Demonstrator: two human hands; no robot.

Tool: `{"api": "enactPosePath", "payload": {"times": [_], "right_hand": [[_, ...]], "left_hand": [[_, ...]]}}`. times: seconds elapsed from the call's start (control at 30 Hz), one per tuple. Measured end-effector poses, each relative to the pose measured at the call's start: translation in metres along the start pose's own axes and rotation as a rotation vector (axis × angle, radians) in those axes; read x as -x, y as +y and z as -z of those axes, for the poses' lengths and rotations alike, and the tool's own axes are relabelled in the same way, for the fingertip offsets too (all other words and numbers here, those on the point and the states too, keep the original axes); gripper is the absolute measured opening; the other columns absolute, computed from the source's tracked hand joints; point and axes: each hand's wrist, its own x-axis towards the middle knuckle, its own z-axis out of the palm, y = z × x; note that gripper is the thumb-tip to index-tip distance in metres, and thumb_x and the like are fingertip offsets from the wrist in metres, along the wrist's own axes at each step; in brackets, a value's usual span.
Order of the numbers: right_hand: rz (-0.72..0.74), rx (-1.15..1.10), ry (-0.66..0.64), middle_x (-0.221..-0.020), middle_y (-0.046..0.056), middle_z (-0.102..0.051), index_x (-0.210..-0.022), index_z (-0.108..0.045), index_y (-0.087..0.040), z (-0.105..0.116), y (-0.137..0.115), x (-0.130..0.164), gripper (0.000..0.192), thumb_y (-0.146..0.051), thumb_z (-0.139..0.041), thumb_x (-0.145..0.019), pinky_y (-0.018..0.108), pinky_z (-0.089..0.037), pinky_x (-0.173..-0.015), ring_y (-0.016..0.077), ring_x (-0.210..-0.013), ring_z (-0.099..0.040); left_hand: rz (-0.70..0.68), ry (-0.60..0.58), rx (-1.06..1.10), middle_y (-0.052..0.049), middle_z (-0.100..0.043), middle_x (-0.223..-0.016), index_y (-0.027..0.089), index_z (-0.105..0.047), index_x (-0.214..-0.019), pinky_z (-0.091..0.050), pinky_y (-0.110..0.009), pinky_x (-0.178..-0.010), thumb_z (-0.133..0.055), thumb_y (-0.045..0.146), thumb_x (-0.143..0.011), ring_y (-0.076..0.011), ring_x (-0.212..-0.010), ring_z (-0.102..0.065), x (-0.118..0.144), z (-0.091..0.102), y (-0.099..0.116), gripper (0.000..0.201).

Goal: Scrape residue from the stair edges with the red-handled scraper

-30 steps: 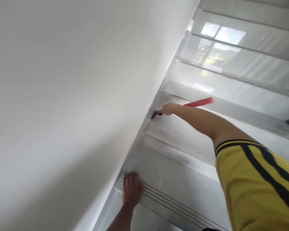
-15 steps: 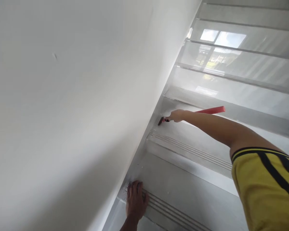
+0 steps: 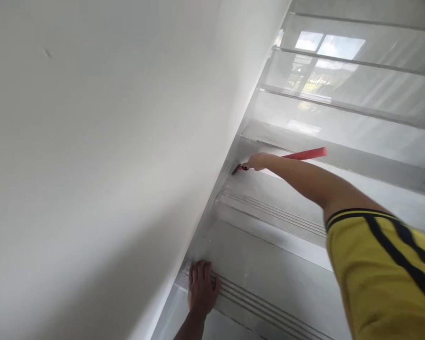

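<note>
Head view: white wall [image 3: 92, 141] hems the grooved steps [image 3: 269, 215]. Right hand [image 3: 257, 162] grips the red-handled tool [image 3: 301, 154] at the corner; left hand [image 3: 202, 289] lies flat, open, on the lower step edge. Both have barely shifted since before.

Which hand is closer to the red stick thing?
Right. The right hand grips the red-handled tool near its dark tip, up by the white wall. The left hand lies flat on a lower grey grooved stair step, well below the tool.

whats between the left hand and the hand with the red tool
Head view: between the left hand and the right hand is bare grey step.
</note>
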Motion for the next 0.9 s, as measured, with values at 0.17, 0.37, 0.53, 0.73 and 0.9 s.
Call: {"api": "enactPosePath", "payload": {"times": [0.17, 0.37, 0.53, 0.73, 0.9], "right_hand": [[0.003, -0.041, -0.014, -0.100, 0.011, -0.061, -0.137, -0.039, -0.030, -0.002, -0.006, 0.004, 0.070, -0.007, -0.051, -0.072, 0.025, -0.033, -0.056, 0.0185, -0.074, -0.056], [-0.009, 0.027, 0.023, -0.102, 0.010, -0.060, -0.134, -0.042, -0.033, -0.008, -0.008, -0.001, 0.065, -0.009, -0.050, -0.075, 0.025, -0.032, -0.055, 0.0199, -0.075, -0.056], [0.012, -0.016, -0.007, -0.097, 0.010, -0.062, -0.136, -0.041, -0.033, -0.012, -0.003, 0.001, 0.070, -0.007, -0.053, -0.072, 0.025, -0.031, -0.055, 0.0180, -0.071, -0.055], [-0.035, -0.030, 0.013, -0.103, 0.011, -0.061, -0.133, -0.045, -0.034, -0.005, -0.002, -0.002, 0.066, -0.007, -0.053, -0.073, 0.025, -0.032, -0.056, 0.0193, -0.074, -0.056], [-0.029, -0.101, 0.004, -0.103, 0.010, -0.062, -0.138, -0.037, -0.035, -0.016, 0.012, 0.005, 0.075, -0.006, -0.053, -0.070, 0.024, -0.032, -0.055, 0.0178, -0.070, -0.056]], "left_hand": [[-0.017, 0.013, 0.018, -0.010, -0.053, -0.109, 0.016, -0.058, -0.107, -0.034, -0.048, -0.098, -0.052, 0.031, -0.077, -0.0279, -0.107, -0.045, -0.002, -0.005, -0.002, 0.034], [-0.019, 0.014, 0.015, -0.010, -0.052, -0.109, 0.015, -0.058, -0.107, -0.035, -0.049, -0.097, -0.052, 0.031, -0.076, -0.0288, -0.106, -0.045, -0.001, -0.005, -0.002, 0.035], [-0.009, -0.010, 0.029, -0.010, -0.051, -0.111, 0.015, -0.058, -0.108, -0.035, -0.050, -0.098, -0.053, 0.032, -0.077, -0.0291, -0.107, -0.044, -0.002, -0.007, -0.002, 0.035], [-0.012, -0.012, 0.034, -0.011, -0.052, -0.110, 0.014, -0.058, -0.108, -0.035, -0.050, -0.098, -0.052, 0.031, -0.077, -0.0290, -0.106, -0.045, -0.003, -0.002, -0.001, 0.035], [-0.008, -0.005, 0.039, -0.010, -0.052, -0.110, 0.015, -0.058, -0.108, -0.034, -0.049, -0.098, -0.052, 0.030, -0.077, -0.0287, -0.107, -0.044, -0.004, -0.001, 0.000, 0.035]]}}
